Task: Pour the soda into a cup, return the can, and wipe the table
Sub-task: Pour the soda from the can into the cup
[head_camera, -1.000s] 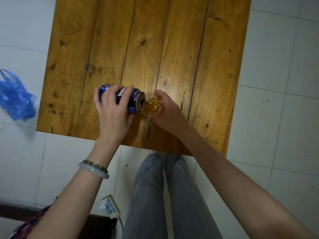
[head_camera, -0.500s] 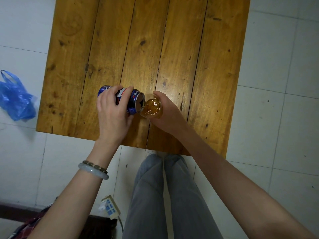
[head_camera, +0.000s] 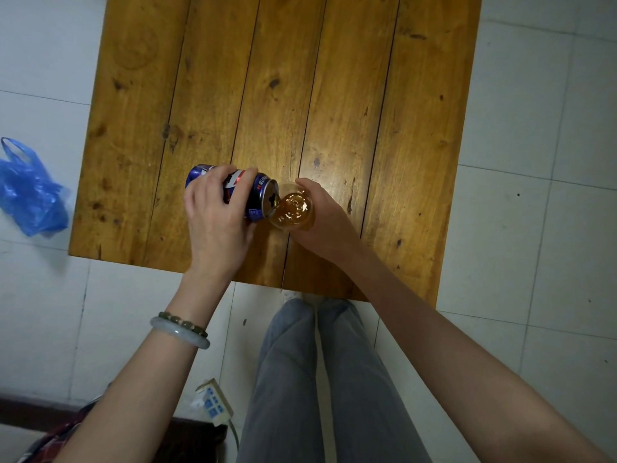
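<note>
The left hand (head_camera: 217, 222) gripped the blue soda can (head_camera: 257, 197), fingers wrapped over its body. The can lay tipped almost horizontal, its mouth at the rim of the clear cup (head_camera: 293, 208), which stood just beside it at 3 o'clock. The right hand (head_camera: 329, 225) clasped the cup from 4 o'clock, near the 6 o'clock edge of the wooden table (head_camera: 367, 95).

Over the preceding second, can and cup held nearly the same position while the amber soda appeared to rise in the cup. Pouring was therefore judged under way and well advanced. Returning the can and wiping remained outstanding. No spill was visible on the table.
</note>
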`<control>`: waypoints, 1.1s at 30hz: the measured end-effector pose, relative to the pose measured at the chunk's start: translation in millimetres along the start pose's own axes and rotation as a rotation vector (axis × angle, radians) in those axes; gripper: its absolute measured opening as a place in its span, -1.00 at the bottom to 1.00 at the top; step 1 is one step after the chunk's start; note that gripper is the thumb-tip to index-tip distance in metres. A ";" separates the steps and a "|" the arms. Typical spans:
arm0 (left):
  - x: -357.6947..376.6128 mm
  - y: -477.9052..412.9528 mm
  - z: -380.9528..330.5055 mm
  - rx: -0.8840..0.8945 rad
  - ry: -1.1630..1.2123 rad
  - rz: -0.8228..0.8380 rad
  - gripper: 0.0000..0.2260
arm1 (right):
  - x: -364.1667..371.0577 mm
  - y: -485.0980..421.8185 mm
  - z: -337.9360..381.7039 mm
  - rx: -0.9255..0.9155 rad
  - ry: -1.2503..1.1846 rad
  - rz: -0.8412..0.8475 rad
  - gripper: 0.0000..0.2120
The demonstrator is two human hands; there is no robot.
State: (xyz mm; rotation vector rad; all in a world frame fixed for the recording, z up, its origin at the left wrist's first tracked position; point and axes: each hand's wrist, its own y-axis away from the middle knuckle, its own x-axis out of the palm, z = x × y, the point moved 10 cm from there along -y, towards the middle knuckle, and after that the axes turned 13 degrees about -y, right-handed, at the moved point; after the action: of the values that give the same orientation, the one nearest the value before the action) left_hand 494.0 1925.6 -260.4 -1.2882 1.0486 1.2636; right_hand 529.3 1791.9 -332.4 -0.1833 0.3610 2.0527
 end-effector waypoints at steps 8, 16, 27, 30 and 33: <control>0.8 1.1 -2.5 0.005 -0.020 0.006 -0.42 | -0.3 1.1 0.4 0.002 -0.001 0.000 -0.33; -0.1 2.1 -2.9 0.009 -0.032 -0.004 -0.41 | -0.3 1.3 -1.3 0.000 -0.008 -0.008 -0.34; 0.3 1.0 -4.3 0.010 -0.039 -0.015 -0.42 | 0.4 -0.4 -7.5 0.024 -0.016 0.000 -0.32; 1.9 1.7 -4.6 0.004 -0.023 -0.009 -0.43 | 0.5 -0.7 -8.8 0.026 -0.015 0.001 -0.34; 3.4 2.4 -3.6 -0.010 0.003 -0.010 -0.43 | -0.3 -0.7 -10.1 0.028 -0.022 -0.003 -0.35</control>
State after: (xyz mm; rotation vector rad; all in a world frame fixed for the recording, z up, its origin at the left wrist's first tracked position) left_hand 492.3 1921.9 -264.1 -1.3018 1.0384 1.2610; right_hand 529.9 1788.6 -342.0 -0.1442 0.3749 2.0442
